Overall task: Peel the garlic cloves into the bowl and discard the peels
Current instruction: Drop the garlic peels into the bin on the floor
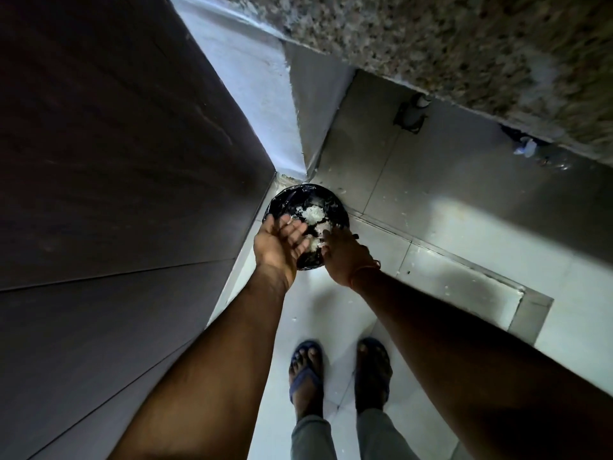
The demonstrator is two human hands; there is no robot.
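Black-lined bin (pixel 306 207) standing on the tiled floor (pixel 431 227), tucked into the corner between dark cabinet panel (pixel 116 161) at 9 o'clock and grey wall at 12 o'clock. Mouth round, facing straight up toward the camera; no long axis discernible from this angle. Liner glossy, crinkled. White papery garlic peels (pixel 313 214) heaped inside near the centre, thin and flaky, pale against the black.

Left hand (pixel 280 242) held over the bin rim at 7 o'clock, palm up and tilted, fingers extended toward the peels; grip wide, holding nothing visible. Right hand (pixel 345 257) over the rim at 5 o'clock, back toward the camera, fingertips down toward the left palm; grip cannot be told, fingers hidden. Orange thread (pixel 365 270) around right wrist.

Scattered white flecks on floor at 2 o'clock of bin. Granite table (pixel 464 44) edge overhead at 1 o'clock. Feet in blue sandals (pixel 305 373) at 6 o'clock.
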